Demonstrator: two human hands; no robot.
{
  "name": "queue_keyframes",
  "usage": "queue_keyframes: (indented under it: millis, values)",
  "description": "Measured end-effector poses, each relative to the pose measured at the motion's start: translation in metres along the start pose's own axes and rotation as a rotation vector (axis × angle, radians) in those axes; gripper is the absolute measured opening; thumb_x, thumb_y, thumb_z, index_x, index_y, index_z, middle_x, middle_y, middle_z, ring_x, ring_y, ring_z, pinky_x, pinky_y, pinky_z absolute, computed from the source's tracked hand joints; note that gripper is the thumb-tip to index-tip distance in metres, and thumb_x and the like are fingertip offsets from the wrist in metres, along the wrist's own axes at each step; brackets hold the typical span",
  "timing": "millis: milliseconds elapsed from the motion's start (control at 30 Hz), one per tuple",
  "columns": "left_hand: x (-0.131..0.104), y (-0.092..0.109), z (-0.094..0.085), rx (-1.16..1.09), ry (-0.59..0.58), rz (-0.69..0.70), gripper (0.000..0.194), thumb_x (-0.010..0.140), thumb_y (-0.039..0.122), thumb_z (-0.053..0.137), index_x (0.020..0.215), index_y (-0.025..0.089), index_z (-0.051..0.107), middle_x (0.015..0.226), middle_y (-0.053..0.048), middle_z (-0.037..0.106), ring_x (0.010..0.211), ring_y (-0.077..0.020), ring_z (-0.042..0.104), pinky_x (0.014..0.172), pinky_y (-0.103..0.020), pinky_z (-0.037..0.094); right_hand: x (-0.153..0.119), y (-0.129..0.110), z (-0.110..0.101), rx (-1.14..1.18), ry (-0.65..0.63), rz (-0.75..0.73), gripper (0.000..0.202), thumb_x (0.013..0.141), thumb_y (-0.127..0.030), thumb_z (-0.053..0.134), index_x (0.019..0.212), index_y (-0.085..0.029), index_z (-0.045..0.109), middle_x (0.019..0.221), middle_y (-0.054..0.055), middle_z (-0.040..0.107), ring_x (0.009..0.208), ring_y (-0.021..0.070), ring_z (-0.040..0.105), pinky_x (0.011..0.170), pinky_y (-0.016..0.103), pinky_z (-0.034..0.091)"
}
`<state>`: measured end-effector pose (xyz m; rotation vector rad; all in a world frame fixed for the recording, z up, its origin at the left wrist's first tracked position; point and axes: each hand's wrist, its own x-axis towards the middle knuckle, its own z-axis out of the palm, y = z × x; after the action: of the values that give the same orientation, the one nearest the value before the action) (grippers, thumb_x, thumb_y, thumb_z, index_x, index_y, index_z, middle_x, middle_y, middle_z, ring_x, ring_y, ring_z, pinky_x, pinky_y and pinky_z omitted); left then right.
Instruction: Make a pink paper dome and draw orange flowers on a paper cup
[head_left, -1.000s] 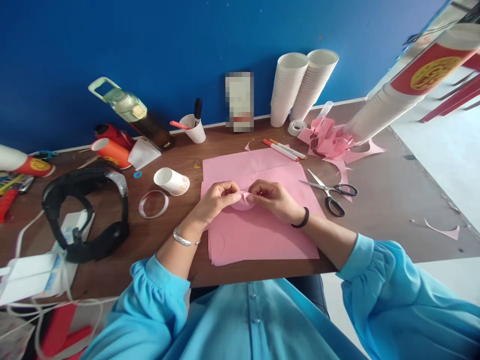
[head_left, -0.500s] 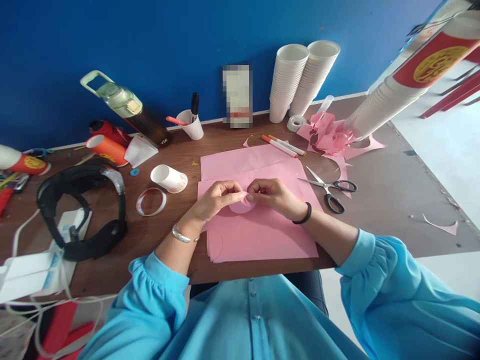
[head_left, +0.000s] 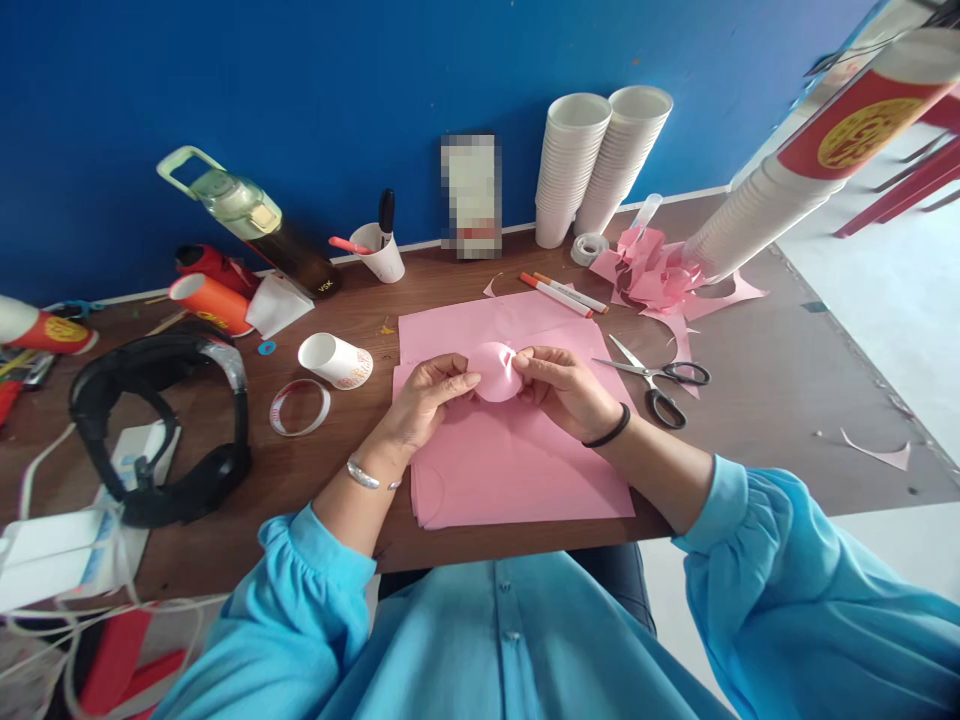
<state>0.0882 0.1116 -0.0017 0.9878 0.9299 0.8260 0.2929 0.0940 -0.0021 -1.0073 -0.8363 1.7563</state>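
A round pink paper piece (head_left: 495, 373) is held up between my two hands, with a small opening near its right edge. My left hand (head_left: 435, 395) pinches its left side. On the right side, my right hand (head_left: 566, 385) grips the edge by thumb and fingers. Beneath them lies a stack of pink sheets (head_left: 517, 470). Scissors (head_left: 651, 374) rest partly open by the stack's right edge. Two markers (head_left: 559, 295) lie at its top edge.
A white cup (head_left: 335, 361) lies tipped at the left, near a paper ring (head_left: 300, 408) and a black headset (head_left: 161, 420). Cup stacks (head_left: 574, 170) and a tape roll (head_left: 589, 249) stand behind. Pink scraps (head_left: 660, 272) are heaped back right; a bottle (head_left: 255, 220) leans back left.
The pink piece has been raised and turned so its round face shows. My hands have moved apart to its opposite sides. The whole view has shifted slightly.
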Motion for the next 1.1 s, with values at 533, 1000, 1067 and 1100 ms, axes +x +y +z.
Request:
queue_keyframes:
  millis: [533,1000,1067,1100]
  values:
    - [-0.005,0.001,0.001,0.053,0.022,0.086,0.024,0.077,0.039,0.078,0.083,0.019,0.068,0.081,0.0,0.067,0.077,-0.0149,0.061,0.074,-0.027,0.05,-0.001,0.007,-0.001,-0.128,-0.016,-0.099,0.037,0.07,-0.051,0.087,0.071,-0.019,0.068,0.06,-0.003,0.059,0.056,0.0101,0.049,0.058,0.027,0.039]
    - [-0.004,0.0,0.002,0.044,-0.042,0.07,0.024,0.076,0.038,0.081,0.084,0.016,0.073,0.078,-0.001,0.066,0.07,-0.0111,0.057,0.063,-0.022,0.049,-0.004,-0.003,-0.007,-0.77,0.091,-0.374,0.03,0.088,-0.046,0.069,0.097,-0.018,0.072,0.084,0.005,0.071,0.066,0.0155,0.062,0.062,0.03,0.049]
    - [-0.002,-0.002,0.0,0.05,-0.031,0.097,0.024,0.075,0.038,0.082,0.079,0.016,0.071,0.078,-0.001,0.066,0.071,-0.0116,0.057,0.063,-0.022,0.051,-0.021,-0.019,-0.016,-1.044,0.143,-0.502,0.02,0.092,-0.036,0.065,0.101,-0.02,0.073,0.094,0.007,0.074,0.073,0.0169,0.067,0.065,0.03,0.052]
    - [-0.001,-0.003,-0.001,0.054,-0.032,0.107,0.025,0.075,0.038,0.081,0.078,0.016,0.07,0.077,-0.001,0.065,0.07,-0.0114,0.057,0.062,-0.022,0.051,-0.032,-0.028,-0.023,-1.197,0.157,-0.576,0.018,0.094,-0.032,0.062,0.101,-0.021,0.074,0.098,0.008,0.074,0.077,0.0177,0.068,0.067,0.03,0.053]
